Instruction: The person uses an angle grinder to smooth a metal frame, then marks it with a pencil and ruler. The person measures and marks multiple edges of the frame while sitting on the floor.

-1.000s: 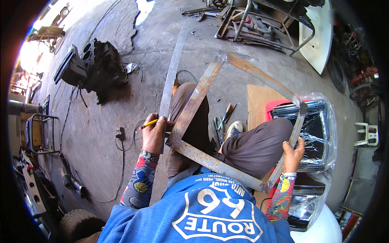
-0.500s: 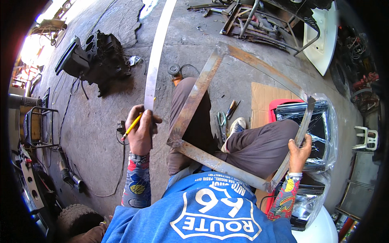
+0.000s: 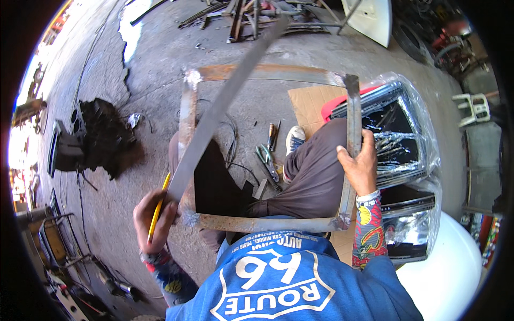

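Note:
A long steel ruler (image 3: 217,115) and a yellow pencil (image 3: 157,215) are both in my left hand (image 3: 147,222), whose fingers are closed around them. The ruler slants up to the right, crossing the left and far sides of a rusty rectangular metal frame (image 3: 262,223). From here I cannot tell whether it touches the frame. My right hand (image 3: 358,166) grips the frame's right side, thumb on the inner edge. Bright weld marks show at several corners. The frame is held over my bent legs, its near side by my waist.
Green-handled pliers (image 3: 266,156) and a screwdriver (image 3: 272,134) lie on the concrete beside my shoe (image 3: 295,140). Cardboard (image 3: 302,107) and plastic-wrapped black panels (image 3: 396,139) are at right. An engine block (image 3: 107,136) stands left; scrap metal (image 3: 238,21) lies at the far side.
The frame has turned squarer to me and shifted left. The ruler has swung from upright beside the frame to a slant across it. My left hand has moved down and left.

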`<state>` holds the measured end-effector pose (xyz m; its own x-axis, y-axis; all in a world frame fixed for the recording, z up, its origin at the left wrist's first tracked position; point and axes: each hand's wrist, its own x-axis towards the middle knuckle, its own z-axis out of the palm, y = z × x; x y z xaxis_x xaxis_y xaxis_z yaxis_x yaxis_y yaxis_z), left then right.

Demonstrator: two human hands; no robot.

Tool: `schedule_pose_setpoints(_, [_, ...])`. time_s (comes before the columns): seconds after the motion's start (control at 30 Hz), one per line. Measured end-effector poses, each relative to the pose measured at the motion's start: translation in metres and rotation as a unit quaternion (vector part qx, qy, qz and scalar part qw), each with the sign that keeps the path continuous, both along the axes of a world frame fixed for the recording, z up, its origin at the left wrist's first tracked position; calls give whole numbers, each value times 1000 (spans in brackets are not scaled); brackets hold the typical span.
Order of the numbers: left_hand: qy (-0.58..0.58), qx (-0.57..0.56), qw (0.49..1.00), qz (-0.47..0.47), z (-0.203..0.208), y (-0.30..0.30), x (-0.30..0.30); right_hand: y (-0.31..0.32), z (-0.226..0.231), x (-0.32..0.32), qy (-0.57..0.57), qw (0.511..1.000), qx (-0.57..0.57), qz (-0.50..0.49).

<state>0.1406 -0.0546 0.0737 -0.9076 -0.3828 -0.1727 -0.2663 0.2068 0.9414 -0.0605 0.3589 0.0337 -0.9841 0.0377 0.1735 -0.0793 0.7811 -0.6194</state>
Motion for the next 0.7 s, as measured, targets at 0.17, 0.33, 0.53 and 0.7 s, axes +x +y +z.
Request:
schedule_pose_setpoints(0.17, [-155, -37, 985, -65, 46, -25, 42, 8, 11, -6, -50, 997, -36, 36])
schedule_pose_setpoints(0.33, [-197, -46, 977, -63, 48, -13, 24, 25, 13, -15, -54, 992, -86, 78])
schedule_pose_setpoints(0.53, [-121, 76, 979, -145, -3, 54, -75, 33, 5, -22, -86, 975, -180, 103])
schedule_pose_setpoints(0.7, [-64, -55, 973, -214, -63, 110, -171, 29, -3, -16, -69, 980, -157, 104])
